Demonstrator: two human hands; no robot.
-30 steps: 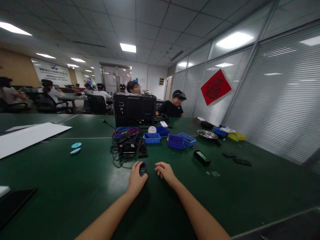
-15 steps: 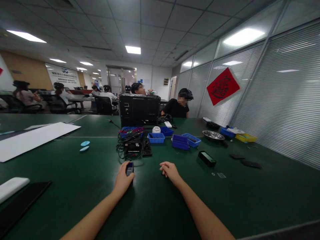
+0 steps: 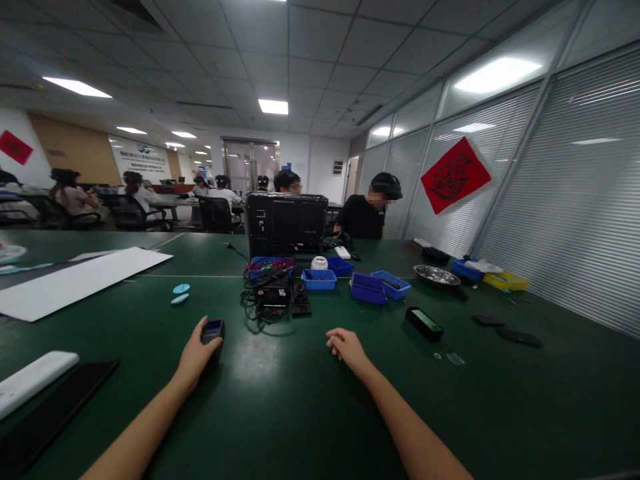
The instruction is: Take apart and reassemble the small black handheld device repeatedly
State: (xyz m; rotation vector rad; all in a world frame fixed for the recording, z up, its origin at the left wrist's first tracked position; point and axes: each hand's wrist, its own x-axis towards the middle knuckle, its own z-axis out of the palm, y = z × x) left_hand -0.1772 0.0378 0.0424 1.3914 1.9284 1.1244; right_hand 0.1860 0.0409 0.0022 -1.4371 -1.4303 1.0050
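My left hand is closed round a small dark device with a bluish face, held just above the green table at centre left. My right hand rests on the table to the right, fingers loosely curled with nothing visible in them. A black unit with tangled cables lies just beyond and between the hands.
Blue bins and a black computer case stand further back. A black box, a metal bowl and dark flat pieces lie to the right. A white sheet and a dark tablet lie left. People sit behind.
My left hand has carried the small dark device leftward, away from my right hand. The view has swung a little to the left.
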